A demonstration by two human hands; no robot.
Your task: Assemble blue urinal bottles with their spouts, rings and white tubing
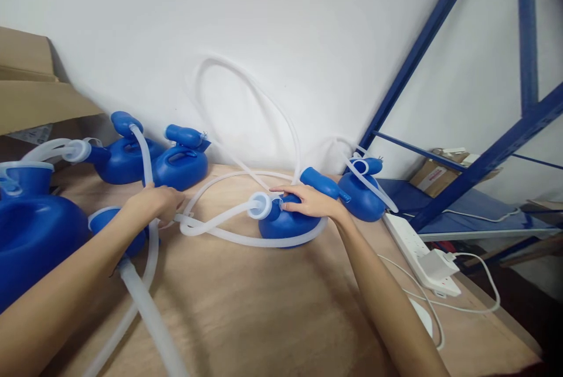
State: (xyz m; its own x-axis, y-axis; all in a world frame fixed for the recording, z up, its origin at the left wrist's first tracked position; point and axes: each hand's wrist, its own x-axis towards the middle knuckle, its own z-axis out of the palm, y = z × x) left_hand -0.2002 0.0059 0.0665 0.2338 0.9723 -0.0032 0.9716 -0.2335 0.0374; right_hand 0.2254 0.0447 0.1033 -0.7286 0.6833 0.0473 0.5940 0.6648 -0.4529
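A blue plastic urinal bottle (281,227) lies on its side at mid-table, its capped mouth (259,206) facing left with a white hose (233,213) coming out. My right hand (308,200) holds this bottle near its neck, thumb and fingers around the top. Farther left, my left hand (160,204) has curled fingers closed on the looped hose near its end; the fingertips are partly hidden. Another hose (145,154) runs behind that hand from a bottle at the back. Beneath my left forearm is a blue funnel-shaped piece (108,221) with a thick hose.
More blue bottles stand along the wall, including one at back centre (182,166) and one at right (360,198). A large blue bottle (39,248) fills the left edge, below a cardboard box (39,101). A white power strip (417,254) with cables lies right, beside a blue metal shelf (475,213).
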